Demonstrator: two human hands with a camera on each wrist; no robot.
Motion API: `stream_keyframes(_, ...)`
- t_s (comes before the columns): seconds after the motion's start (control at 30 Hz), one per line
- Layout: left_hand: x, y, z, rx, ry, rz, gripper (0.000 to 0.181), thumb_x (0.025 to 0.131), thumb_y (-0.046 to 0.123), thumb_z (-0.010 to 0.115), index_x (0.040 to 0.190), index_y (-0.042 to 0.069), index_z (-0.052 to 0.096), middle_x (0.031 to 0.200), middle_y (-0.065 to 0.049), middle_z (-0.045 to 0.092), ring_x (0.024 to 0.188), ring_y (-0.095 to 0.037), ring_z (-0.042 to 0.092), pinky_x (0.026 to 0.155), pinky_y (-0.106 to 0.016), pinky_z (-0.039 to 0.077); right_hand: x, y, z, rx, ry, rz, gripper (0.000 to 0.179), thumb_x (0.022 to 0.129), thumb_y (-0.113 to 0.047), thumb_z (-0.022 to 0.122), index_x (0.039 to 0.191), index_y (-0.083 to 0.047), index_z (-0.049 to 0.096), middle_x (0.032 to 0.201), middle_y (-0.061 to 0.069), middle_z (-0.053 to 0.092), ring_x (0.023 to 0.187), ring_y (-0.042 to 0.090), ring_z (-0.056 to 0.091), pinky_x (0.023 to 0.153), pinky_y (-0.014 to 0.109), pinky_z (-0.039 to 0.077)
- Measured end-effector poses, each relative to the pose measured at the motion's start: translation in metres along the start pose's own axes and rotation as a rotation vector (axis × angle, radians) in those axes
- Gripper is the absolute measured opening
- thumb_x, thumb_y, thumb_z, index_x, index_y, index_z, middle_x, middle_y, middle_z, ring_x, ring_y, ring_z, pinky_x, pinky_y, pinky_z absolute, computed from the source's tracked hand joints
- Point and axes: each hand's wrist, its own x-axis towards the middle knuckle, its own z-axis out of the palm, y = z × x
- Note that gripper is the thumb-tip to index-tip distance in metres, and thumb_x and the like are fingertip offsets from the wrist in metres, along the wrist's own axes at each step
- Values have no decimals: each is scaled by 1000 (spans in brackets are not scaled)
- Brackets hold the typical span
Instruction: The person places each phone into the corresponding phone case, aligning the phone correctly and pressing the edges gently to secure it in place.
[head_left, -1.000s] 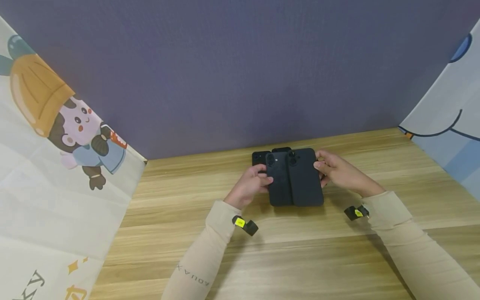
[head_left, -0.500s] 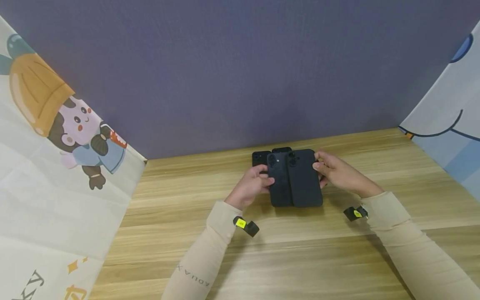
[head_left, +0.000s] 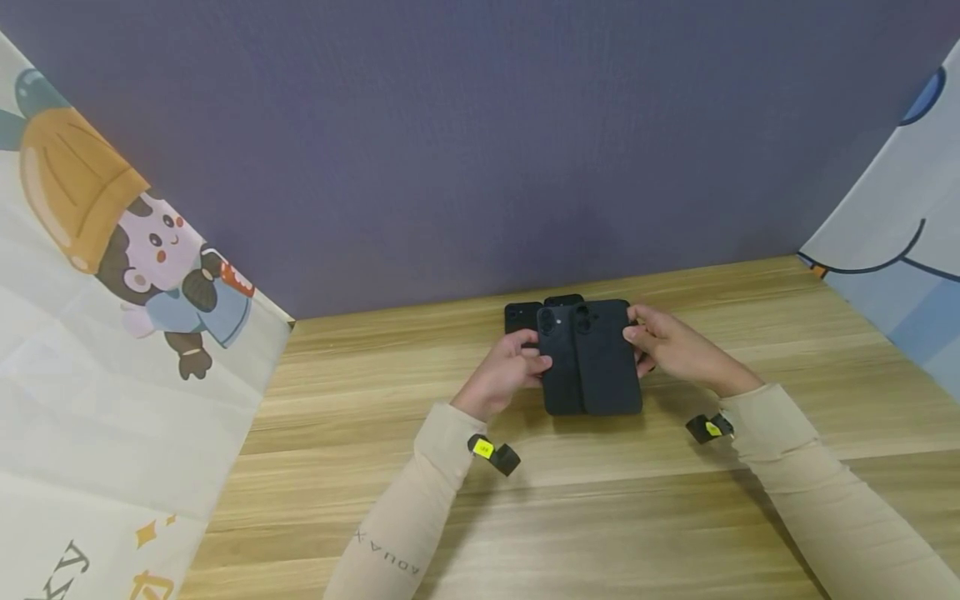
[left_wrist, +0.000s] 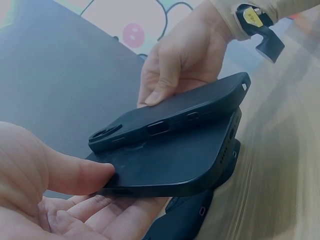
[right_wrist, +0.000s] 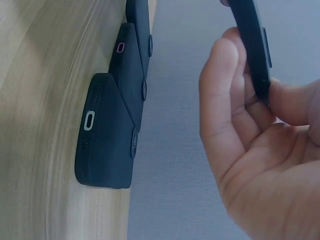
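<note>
In the head view my left hand (head_left: 506, 371) pinches a black phone (head_left: 558, 371) by its left edge, thumb on its back. My right hand (head_left: 671, 346) grips a black phone case (head_left: 611, 362) by its upper right edge. The case overlaps the phone's right part, and both have their camera ends toward the wall. The left wrist view shows the case (left_wrist: 185, 107), with openings along its side, lying slanted over the phone (left_wrist: 165, 165). Seen from the right wrist, the fingers (right_wrist: 220, 75) and thumb hold the case (right_wrist: 255, 55) near one end.
Behind the held pair, several dark phones or cases lie in a row on the wood-grain table (head_left: 360, 433). The nearest black one (right_wrist: 107, 135) has a port opening in its end, as does another (right_wrist: 127, 75) beside it. A grey-blue wall (head_left: 480, 167) rises along the back edge.
The phone has slid slightly right and the case slightly left, so the two overlap a little more. Both grips stay the same.
</note>
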Motion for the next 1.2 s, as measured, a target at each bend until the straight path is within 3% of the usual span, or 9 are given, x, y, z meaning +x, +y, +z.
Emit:
stream_keyframes(0.37, 2, -2, 1, 6, -3, 6, 26, 101, -5, 52, 128, -3, 52, 124, -27, 68, 92, -14, 69, 93, -43, 59, 1, 2, 1, 3, 3, -12, 19, 112, -13, 39, 123, 3, 38, 90, 16, 62, 78, 23, 64, 70, 43, 62)
stream_keyframes(0.63, 2, -2, 3, -1, 2, 13, 26, 101, -6, 52, 126, -4, 53, 124, -30, 68, 89, -14, 70, 84, -34, 61, 2, 3, 3, 0, -4, 15, 25, 112, -14, 39, 128, 3, 36, 89, 15, 56, 80, 25, 61, 72, 43, 61)
stream_keyframes(1.2, 1, -4, 8, -12, 17, 6, 22, 100, -8, 53, 121, -2, 54, 119, -28, 70, 85, -13, 69, 83, -35, 61, 5, 4, 9, 20, -19, -1, 21, 111, -11, 39, 125, 4, 35, 87, 15, 57, 79, 25, 62, 71, 44, 61)
